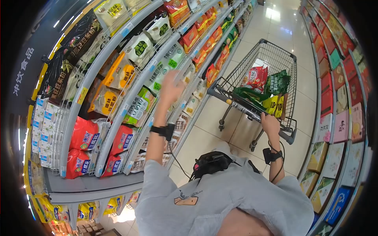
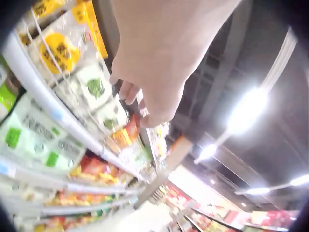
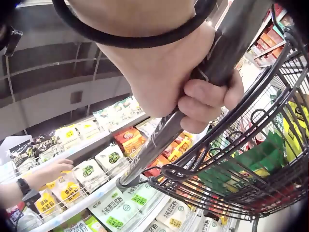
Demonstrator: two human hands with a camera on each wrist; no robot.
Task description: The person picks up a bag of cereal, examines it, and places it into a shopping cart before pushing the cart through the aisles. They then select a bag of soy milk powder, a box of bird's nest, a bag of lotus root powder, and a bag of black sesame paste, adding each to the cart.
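Supermarket aisle, sign [image 1: 23, 70] reading 冲饮食品: left hand [image 1: 171, 86] spread by bags [image 1: 167, 63], right hand [image 1: 270, 122] clasping cart handle [image 1: 232, 103].

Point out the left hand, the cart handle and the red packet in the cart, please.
left hand [image 1: 171, 87]: head view, the middle of the hand.
cart handle [image 3: 157, 139]: right wrist view, the bare stretch of the bar, lower left.
red packet [image 1: 255, 77]: head view, the middle of its face.

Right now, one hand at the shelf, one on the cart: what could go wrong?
The left hand reaches open toward leaning white-and-green packets; pulling one may tip its neighbours off the shelf. Only the right hand grips the cart handle, so the loaded cart might swing or roll during the reach.
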